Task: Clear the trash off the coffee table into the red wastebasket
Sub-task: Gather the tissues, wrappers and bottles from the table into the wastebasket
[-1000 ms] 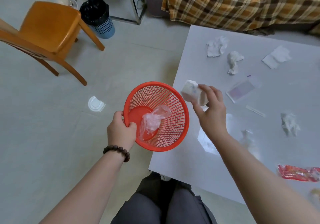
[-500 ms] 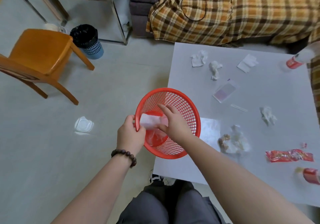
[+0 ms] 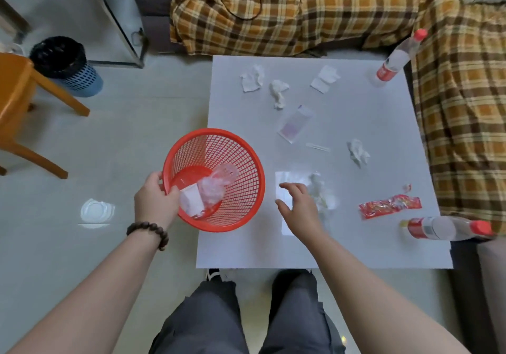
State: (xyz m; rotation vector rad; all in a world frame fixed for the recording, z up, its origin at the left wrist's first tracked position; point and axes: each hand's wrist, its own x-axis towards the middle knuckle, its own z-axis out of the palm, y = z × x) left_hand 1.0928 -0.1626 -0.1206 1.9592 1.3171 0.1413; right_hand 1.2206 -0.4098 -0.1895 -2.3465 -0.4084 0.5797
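Note:
My left hand (image 3: 154, 201) grips the near rim of the red wastebasket (image 3: 247, 200), held tilted at the left edge of the white coffee table (image 3: 356, 230). Inside it lie a white carton (image 3: 191, 203) and a clear plastic wrapper (image 3: 216, 186). My right hand (image 3: 298, 208) hovers open and empty over the table, beside a crumpled clear bag with tissue (image 3: 320, 194). Crumpled tissues (image 3: 278, 92), (image 3: 357, 152), paper scraps (image 3: 252, 78), (image 3: 324, 78), a clear packet (image 3: 295, 123), a straw wrapper (image 3: 317, 147) and a red snack wrapper (image 3: 388, 205) lie on the table.
One bottle (image 3: 395, 59) stands at the table's far right corner; another (image 3: 449, 227) lies at the near right edge. A plaid-covered sofa (image 3: 315, 11) wraps the far and right sides. An orange chair (image 3: 16, 101) and a black-lined bin (image 3: 65, 66) stand left.
My right hand dropped the white carton into the basket, came out empty and moved right over the table. The left hand kept hold of the basket.

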